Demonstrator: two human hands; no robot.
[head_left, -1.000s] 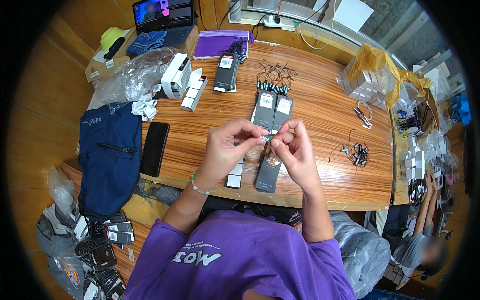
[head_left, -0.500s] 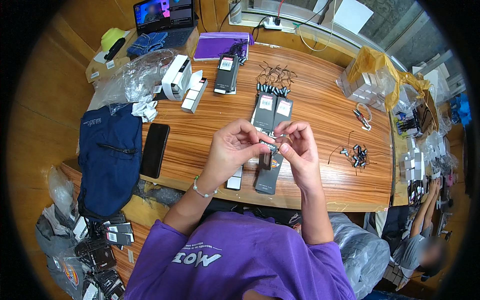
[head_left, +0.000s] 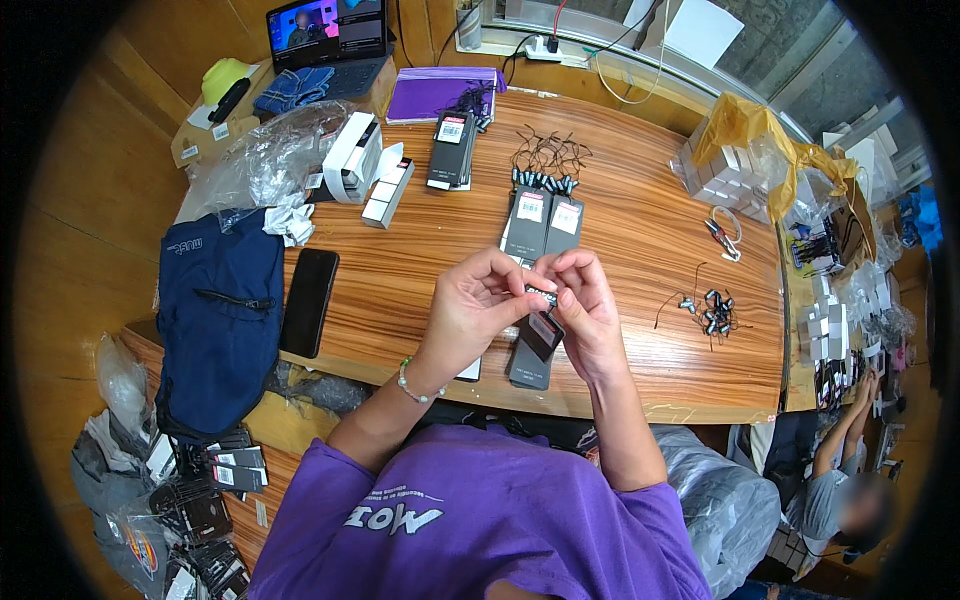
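far left of the wooden table (head_left: 640, 230) a navy bag (head_left: 220, 310) hangs over its edge, with a black phone (head_left: 308, 300) lying flat beside it. behind the phone, toward the far side of the table, sit a white box (head_left: 352, 156) and a crumpled clear plastic bag (head_left: 262, 160).

over the near edge of the table, the left hand (head_left: 470, 312) is curled in, thumb and forefinger pinching one end of a small dark clip-like piece (head_left: 541, 294). the right hand (head_left: 588, 310) pinches the other end, fingers bent tight around it. a small black card tag (head_left: 542, 334) hangs just below the piece, between the two hands. the piece's long axis runs roughly left to right, one end toward each hand; the tag's long axis tilts downward toward the person. how the piece joins the tag is too small to tell.

under the hands a flat dark packet (head_left: 530, 365) lies on the table; two more labelled black packets (head_left: 545, 220) lie just behind the hands, and another stack (head_left: 452, 148) farther back. a bundle of black cords with silver ends (head_left: 545, 165) lies behind those, and a smaller loose cluster (head_left: 712, 310) sits to the right of the hands. at the table's right end is a yellow bag of wrapped boxes (head_left: 740, 160).

as a judgement: one tag is in hand mid-assembly, a few packets look finished, and many cords wait.
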